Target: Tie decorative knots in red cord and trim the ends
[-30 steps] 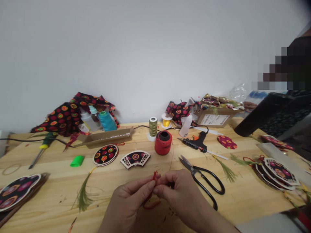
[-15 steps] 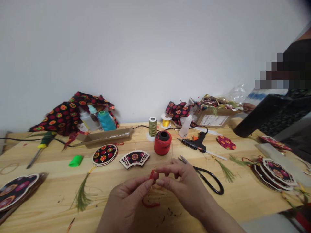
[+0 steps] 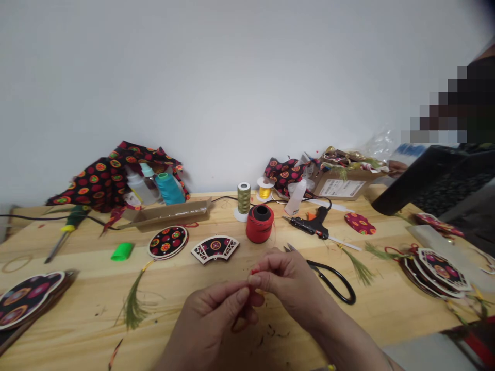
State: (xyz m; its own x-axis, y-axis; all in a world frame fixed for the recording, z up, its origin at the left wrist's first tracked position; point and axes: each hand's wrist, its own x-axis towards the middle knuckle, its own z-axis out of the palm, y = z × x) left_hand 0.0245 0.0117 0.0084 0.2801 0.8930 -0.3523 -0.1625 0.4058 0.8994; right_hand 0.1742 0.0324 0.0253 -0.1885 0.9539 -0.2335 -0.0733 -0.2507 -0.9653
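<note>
Red cord (image 3: 255, 271) is pinched in left hand (image 3: 214, 314) and right hand (image 3: 288, 283). Scissors (image 3: 330, 267) crowd the right; tabletop (image 3: 170, 293) space spreads leftward.

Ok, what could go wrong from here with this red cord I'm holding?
The red cord might slip, since only a little shows between your fingers. Your right hand overlaps the scissors in this view, so it could brush their pointed blades.

Glue gun (image 3: 317, 225) on table (image 3: 174, 293). In front of it, scissors (image 3: 315, 266); front-left, right hand (image 3: 288, 281), then left hand (image 3: 214, 312). Bottle (image 3: 296, 198) just behind-left, box (image 3: 344, 188) behind-right.
</note>
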